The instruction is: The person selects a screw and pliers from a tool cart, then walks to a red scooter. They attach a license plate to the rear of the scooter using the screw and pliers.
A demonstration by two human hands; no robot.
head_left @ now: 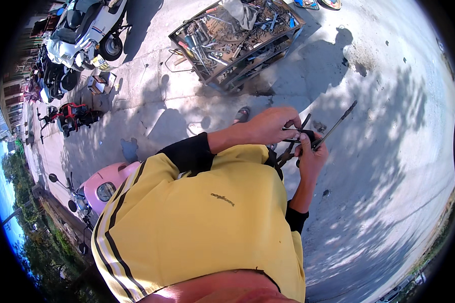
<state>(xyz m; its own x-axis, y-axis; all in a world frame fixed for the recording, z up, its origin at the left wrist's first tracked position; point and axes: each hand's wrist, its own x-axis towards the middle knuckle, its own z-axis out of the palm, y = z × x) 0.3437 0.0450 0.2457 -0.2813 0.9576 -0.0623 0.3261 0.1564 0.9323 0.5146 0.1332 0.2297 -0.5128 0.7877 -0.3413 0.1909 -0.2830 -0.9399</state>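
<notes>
In front of my yellow shirt, both of my hands work close together on a dark, slender part. My left hand (273, 125) reaches in from the left, thumb and fingers pinched at a thin black piece. My right hand (312, 154) is closed around the black body of the part, its thumb pressed on top. From that hand a long thin dark rod (334, 125) sticks out to the far right, its tip thicker. Further dark bars (286, 155) show under the hands; whether they join the rod I cannot tell. My fingers cover the spot where the pieces meet.
A metal tool cart (222, 76) full of loose wrenches and hand tools stands ahead. At left are a white motorcycle (93, 35), a red and black small bike (73, 117), a cardboard box (102, 83) and a pink scooter (106, 184). A sandalled foot (242, 113) rests on the concrete.
</notes>
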